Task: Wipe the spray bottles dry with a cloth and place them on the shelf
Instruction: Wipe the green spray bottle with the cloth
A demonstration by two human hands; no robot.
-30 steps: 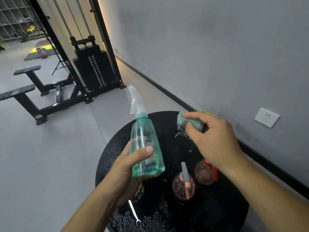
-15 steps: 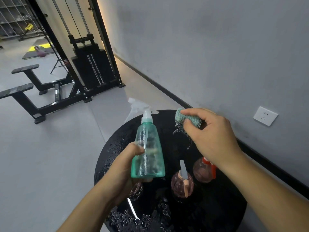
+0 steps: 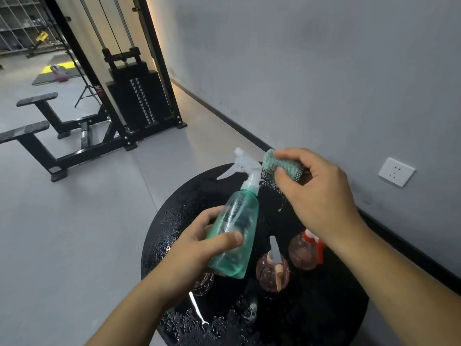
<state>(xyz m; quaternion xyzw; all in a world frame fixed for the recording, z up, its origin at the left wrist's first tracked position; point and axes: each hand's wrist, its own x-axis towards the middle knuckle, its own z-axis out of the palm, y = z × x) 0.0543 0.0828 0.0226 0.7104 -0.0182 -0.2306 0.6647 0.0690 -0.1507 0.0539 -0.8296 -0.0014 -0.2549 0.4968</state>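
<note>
Above a round black table (image 3: 324,308) beaded with water, a green spray bottle (image 3: 234,233) was held in the left hand (image 3: 197,248). The fingers (image 3: 224,239) were curled shut around the lower body of the bottle, thumb across the front. The bottle was tilted, base toward the palm and white trigger head (image 3: 243,163) pointing up and away from the fingers. Droplets were seen on the clear green wall.

A folded green cloth (image 3: 282,166) was pinched in the right hand (image 3: 316,196), thumb below and fingers closed over the top. One end of the cloth stuck out past the fingertips, just beside the trigger head; contact could not be confirmed. A dark checkered edge hung down under the thumb.

Below the right wrist, a round pink bottle with a red sprayer (image 3: 305,250) was standing on the table. Beside it, below the green bottle's base, a second round pink bottle with a pale nozzle (image 3: 273,270) was noted. A further rounded bottle (image 3: 203,283) was mostly hidden under the left hand.

A weight machine (image 3: 134,96) was recorded beyond the table, and a white wall socket (image 3: 396,171) to the right of the right hand.
</note>
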